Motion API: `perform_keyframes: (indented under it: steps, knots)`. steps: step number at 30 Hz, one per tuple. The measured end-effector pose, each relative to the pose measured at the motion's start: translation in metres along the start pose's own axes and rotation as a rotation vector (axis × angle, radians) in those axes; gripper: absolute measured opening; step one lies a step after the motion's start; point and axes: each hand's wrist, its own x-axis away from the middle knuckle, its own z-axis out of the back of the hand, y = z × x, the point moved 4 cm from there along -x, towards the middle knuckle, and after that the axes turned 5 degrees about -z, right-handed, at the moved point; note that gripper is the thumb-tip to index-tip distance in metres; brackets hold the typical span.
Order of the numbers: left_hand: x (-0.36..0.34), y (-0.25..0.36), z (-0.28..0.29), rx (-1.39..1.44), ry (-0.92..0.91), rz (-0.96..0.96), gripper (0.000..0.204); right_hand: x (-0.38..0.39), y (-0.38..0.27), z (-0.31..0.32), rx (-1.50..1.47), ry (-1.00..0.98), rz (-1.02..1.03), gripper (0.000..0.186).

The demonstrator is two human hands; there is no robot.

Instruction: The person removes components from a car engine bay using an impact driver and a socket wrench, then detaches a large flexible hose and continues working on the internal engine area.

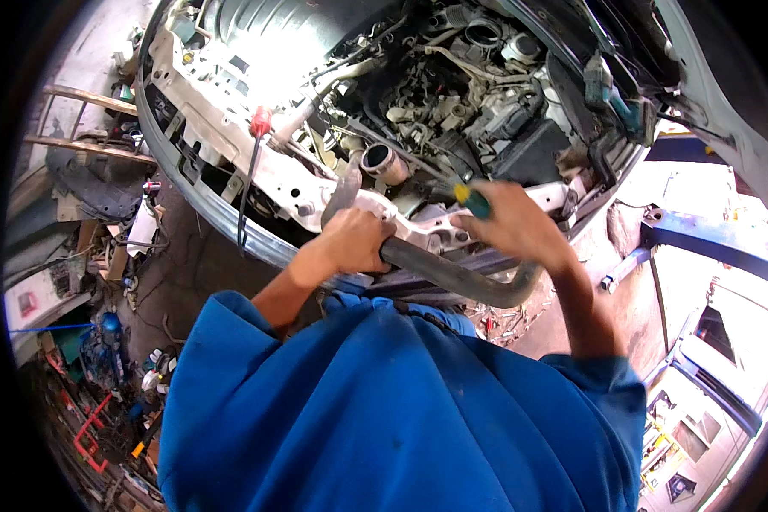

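Left hand (354,241) closed around a bent grey hose (444,275), presumably to steady it; right hand (516,224) curled about a green-and-yellow tool handle (476,201) (motion-blurred). Hose spans waist to pale front crossmember (283,177); engine (465,111) beyond.

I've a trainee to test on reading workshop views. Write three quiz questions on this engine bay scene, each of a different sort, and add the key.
1. Multiple choice: which holds the curved hose?
a) right hand
b) left hand
c) neither hand
2. True or false: in the picture, the red handle lies left of the round-mouthed pipe.
3. Fill in the missing colour: the tool handle held in the right hand is yellow and ____.

Key:
1. b
2. True
3. green
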Motion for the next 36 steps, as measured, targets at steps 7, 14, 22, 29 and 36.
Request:
perform_keyframes:
  steps: [7, 14, 22, 29, 36]
  knots:
    - [0.011, 0.011, -0.01, -0.062, -0.036, -0.09, 0.033, 0.182, 0.017, -0.077, -0.241, 0.621, -0.371, 0.04]
    - [0.023, 0.001, -0.019, -0.182, -0.064, -0.157, 0.028, 0.216, 0.016, -0.137, -0.147, 0.64, -0.249, 0.055]
    - [0.034, -0.018, -0.002, -0.249, -0.242, -0.171, 0.034, 0.197, -0.011, -0.186, 0.057, 0.478, -0.134, 0.061]
    - [0.053, -0.018, -0.005, -0.192, -0.138, -0.215, 0.032, 0.238, -0.001, -0.214, -0.26, 0.881, -0.294, 0.056]
    - [0.046, 0.001, -0.003, -0.19, -0.197, -0.129, 0.036, 0.27, 0.064, -0.217, -0.981, 1.09, -0.579, 0.044]
